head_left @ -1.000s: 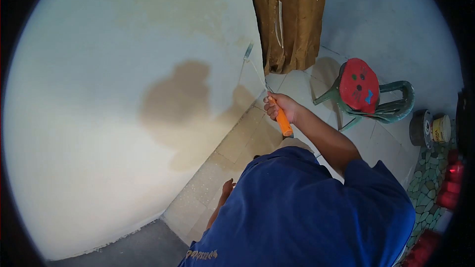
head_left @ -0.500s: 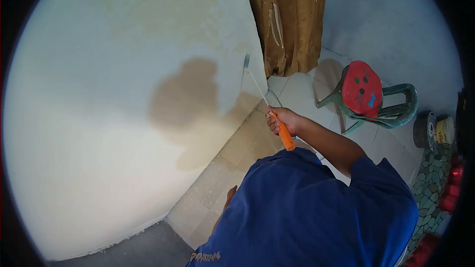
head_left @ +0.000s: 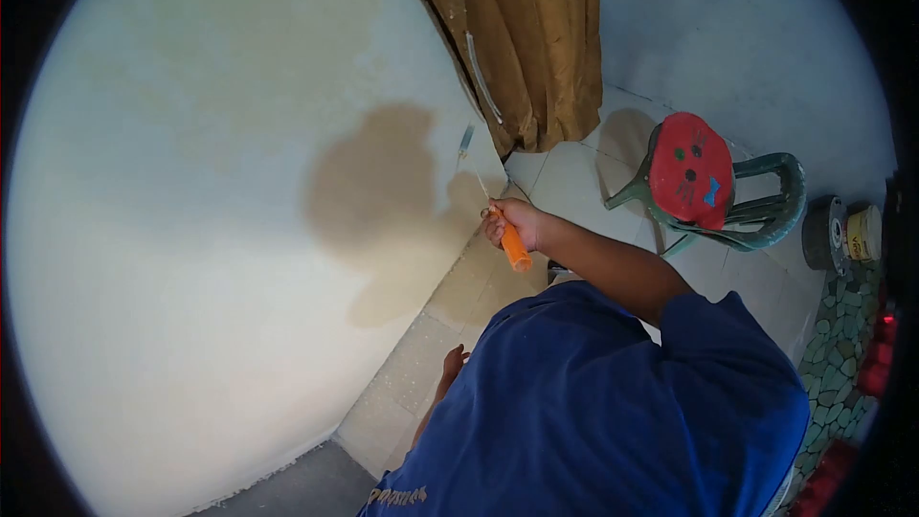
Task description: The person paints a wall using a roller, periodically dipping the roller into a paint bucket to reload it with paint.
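Observation:
My right hand is closed around the orange handle of a paint roller. From my fist its thin metal rod reaches up to a narrow bluish-grey head, which overlaps the pale wall close to the wall's edge by the curtain. Low beside my body, my left hand hangs with its fingers apart and nothing in them; my blue shirt hides part of that arm.
A brown curtain hangs at the wall's end. Right of it stands a green plastic chair with a red cat-faced cushion. Paint tins stand at the far right, near a pebble-patterned strip. Pale tiles cover the floor.
My right hand and the roller have shifted left in view, the roller's head slightly down. More of my left hand shows, its fingers now visible. The view has turned a little.

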A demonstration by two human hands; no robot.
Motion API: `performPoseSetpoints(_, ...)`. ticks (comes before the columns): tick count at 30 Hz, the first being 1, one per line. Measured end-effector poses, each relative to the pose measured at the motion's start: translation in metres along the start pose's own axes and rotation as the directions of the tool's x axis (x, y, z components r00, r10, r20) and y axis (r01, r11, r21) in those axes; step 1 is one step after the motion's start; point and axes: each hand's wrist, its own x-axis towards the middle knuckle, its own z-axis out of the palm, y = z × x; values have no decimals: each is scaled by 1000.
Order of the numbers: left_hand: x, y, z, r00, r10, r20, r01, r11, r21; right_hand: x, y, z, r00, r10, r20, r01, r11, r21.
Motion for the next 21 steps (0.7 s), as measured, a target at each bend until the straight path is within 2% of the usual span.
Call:
performPoseSetpoints(2,-5,20,7,1000,18,8,-18,1000,23,4,-17,-13,999,-1,-43,-1,1000,-26)
performPoseSetpoints(4,-14,37,17,998,58,20,-59,996,65,4,-34,-28,993,77,-89,-83,995,-55)
performPoseSetpoints(8,-35,74,34,991,129,40,-133,980,149,-8,-39,-33,993,80,-89,-86,994,-67)
performPoseSetpoints(10,-34,86,43,991,-120,-62,109,983,-149,-20,-30,-21,989,147,12,-146,989,-37)
performPoseSetpoints(11,-29,85,43,990,-122,-67,111,983,-145,-27,-24,-13,989,150,18,-149,988,-33)
performPoseSetpoints(13,13,46,28,983,-179,-41,174,980,-100,-37,-17,-6,987,156,45,-155,988,-20)
performPoseSetpoints(14,22,37,25,983,-180,-45,175,980,-97,-36,-19,-9,986,157,49,-156,988,-17)
performPoseSetpoints(16,28,35,26,997,-54,-57,48,994,-99,-28,-27,-20,993,122,2,-122,991,-59)
performPoseSetpoints(20,15,59,41,987,-120,-109,93,969,-228,-9,-54,-49,988,151,-38,-151,988,-6)
performPoseSetpoints(21,-8,83,49,997,-5,-82,5,1000,-3,-5,-64,-53,985,159,-64,-160,987,-4)
